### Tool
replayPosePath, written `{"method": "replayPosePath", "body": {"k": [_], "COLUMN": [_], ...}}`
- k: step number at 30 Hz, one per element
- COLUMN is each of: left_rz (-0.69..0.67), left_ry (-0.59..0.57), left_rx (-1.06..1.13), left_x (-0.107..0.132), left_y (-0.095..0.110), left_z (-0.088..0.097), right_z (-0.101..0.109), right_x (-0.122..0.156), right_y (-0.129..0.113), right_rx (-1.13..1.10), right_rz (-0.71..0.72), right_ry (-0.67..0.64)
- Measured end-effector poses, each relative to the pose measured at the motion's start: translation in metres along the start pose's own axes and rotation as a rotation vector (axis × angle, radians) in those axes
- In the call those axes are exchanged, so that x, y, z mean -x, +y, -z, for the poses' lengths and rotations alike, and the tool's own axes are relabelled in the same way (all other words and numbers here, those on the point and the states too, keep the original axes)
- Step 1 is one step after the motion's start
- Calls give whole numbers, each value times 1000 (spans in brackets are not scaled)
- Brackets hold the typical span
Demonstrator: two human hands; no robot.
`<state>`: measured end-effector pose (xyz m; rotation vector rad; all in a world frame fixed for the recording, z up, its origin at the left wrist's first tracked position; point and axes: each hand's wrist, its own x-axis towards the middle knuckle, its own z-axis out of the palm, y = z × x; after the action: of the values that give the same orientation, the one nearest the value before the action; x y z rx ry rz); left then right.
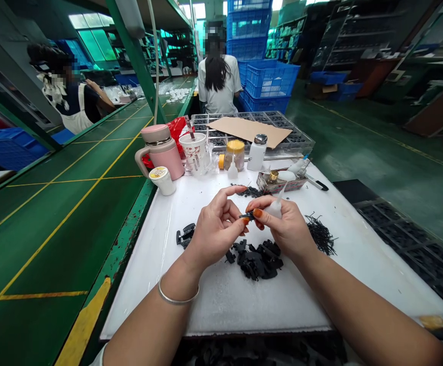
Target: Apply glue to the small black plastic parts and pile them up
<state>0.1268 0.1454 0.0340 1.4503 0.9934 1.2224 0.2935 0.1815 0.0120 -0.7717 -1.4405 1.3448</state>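
My left hand point(216, 222) pinches one end of a small dark part point(247, 215) between thumb and a finger, with the index finger raised. On its other side, my right hand point(282, 219) grips the same part with thumb and index finger. A translucent squeeze bottle point(275, 207) with a thin nozzle is tucked in the right hand, its tip pointing up and away. Below the hands lies a pile of black plastic pieces point(260, 260). More black pieces point(185, 235) sit left of the left wrist. Thin black sticks point(320, 235) are heaped beside the right hand.
On the white tabletop point(145, 284) stand a pink mug point(164, 155), a paper cup point(194, 155), a jar point(234, 155) and a white pump bottle point(257, 153). Behind them, cardboard point(250, 129) covers divided trays. A green conveyor point(72, 203) runs left. Two people sit farther off.
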Motion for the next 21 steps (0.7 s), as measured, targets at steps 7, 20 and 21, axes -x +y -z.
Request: {"method": "replayPosePath", "body": {"k": [7, 20, 21], "left_rz": [-10, -29, -29], "left_ry": [-9, 43, 47], "left_rx": [-14, 25, 28], "left_x": [0, -1, -2], "left_y": [-2, 2, 2], "left_z": [1, 5, 5], "right_z": [2, 3, 3], "right_x": [-1, -2, -2], "right_y": [1, -1, -1], "right_rx": [-25, -61, -59], "right_rz": [-24, -33, -37], "right_ry": [-20, 2, 1]}}
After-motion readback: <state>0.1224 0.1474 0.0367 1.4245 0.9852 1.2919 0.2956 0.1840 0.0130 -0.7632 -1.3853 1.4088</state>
